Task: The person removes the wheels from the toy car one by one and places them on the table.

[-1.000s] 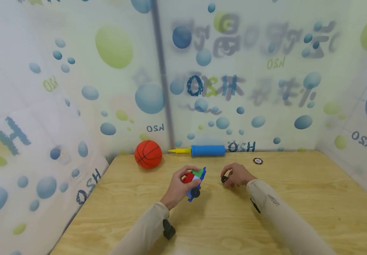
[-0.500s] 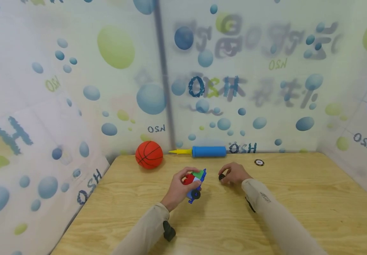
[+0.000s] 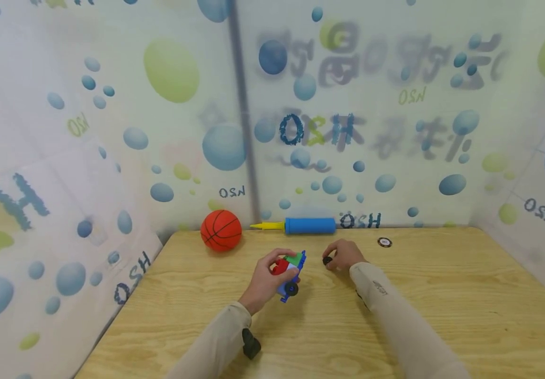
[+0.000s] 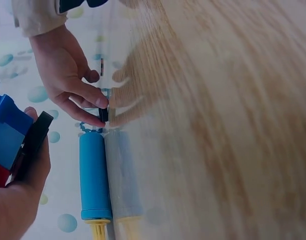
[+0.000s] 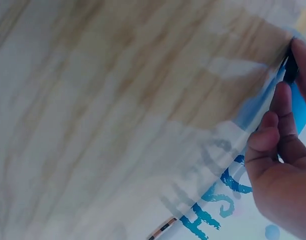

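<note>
In the head view my left hand [image 3: 265, 280] grips a toy car [image 3: 294, 259] with green, red and blue parts above the wooden table. A black wheel [image 3: 291, 289] shows on the car's near side. Part of the car [image 4: 8, 132] fills the left edge of the left wrist view. To the right of it, my right hand [image 3: 348, 255] pinches a small black wheel [image 3: 327, 260] between thumb and fingertips, low over the table. The right wrist view shows this wheel [image 5: 291, 69] edge-on, partly hidden by the fingers.
Along the back of the table [image 3: 424, 316] lies a blue hand pump [image 3: 310, 226] with a yellow nozzle. A red basketball [image 3: 221, 230] sits to its left, a round black-and-white chip [image 3: 384, 242] to its right. Patterned sheets [image 3: 376, 131] rise behind and beside the table.
My right hand has shifted left and slightly farther back with the small wheel, closer to the toy car. My left hand and the car hold almost still.
</note>
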The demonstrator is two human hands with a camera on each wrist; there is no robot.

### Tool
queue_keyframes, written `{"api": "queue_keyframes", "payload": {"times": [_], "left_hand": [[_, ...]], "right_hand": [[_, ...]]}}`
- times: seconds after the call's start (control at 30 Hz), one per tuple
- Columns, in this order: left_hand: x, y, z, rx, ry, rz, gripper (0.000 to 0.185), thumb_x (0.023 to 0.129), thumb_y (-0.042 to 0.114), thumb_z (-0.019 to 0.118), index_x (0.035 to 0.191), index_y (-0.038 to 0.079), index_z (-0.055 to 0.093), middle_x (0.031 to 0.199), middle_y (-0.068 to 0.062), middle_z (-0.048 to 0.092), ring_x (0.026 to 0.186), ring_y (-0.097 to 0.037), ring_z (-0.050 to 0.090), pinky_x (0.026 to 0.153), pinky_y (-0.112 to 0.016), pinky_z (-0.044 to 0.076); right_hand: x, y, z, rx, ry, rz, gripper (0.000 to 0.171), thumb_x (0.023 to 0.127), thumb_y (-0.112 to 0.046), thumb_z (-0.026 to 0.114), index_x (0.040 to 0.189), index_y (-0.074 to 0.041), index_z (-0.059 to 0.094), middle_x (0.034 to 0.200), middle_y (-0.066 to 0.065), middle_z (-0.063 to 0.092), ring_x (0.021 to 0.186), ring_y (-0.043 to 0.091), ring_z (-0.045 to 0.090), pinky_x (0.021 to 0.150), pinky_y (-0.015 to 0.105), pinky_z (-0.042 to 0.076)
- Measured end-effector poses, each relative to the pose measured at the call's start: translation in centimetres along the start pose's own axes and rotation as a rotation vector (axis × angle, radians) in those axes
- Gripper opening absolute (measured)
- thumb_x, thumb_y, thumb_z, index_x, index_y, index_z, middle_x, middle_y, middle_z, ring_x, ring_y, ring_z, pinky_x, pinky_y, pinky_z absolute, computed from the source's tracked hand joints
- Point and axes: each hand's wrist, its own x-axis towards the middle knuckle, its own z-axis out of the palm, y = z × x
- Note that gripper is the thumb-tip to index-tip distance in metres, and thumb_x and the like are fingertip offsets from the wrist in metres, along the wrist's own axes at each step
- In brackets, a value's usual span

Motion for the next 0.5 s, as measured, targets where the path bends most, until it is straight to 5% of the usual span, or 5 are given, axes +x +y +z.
{"api": "queue_keyframes", "payload": {"times": [0.27,0.5], "left_hand": [[0.2,0.0,0.1,0.037,0.030,0.006,0.033,0.094,0.026,0.071,0.126,0.026,0.064,0.124,-0.015,0.053,0.096,-0.021,0.064,0.080,-0.031,0.059],[0.0,-0.1,0.3,0.034,0.044,-0.008,0.033,0.095,0.025,0.070,0.127,0.023,0.063,0.122,-0.016,0.053,0.098,-0.022,0.065,0.079,-0.031,0.060]], "right_hand": [[-0.4,-0.6,-0.1,0.000,-0.009,-0.008,0.053,0.077,-0.008,0.084,0.127,-0.008,0.069,0.104,0.015,0.073,0.090,0.026,0.067,0.078,0.043,0.057],[-1.3,-0.6,-0.9,0.018,-0.019,-0.035,0.054,0.081,-0.011,0.082,0.131,-0.004,0.064,0.097,0.012,0.072,0.082,0.021,0.065,0.073,0.038,0.056]]}}
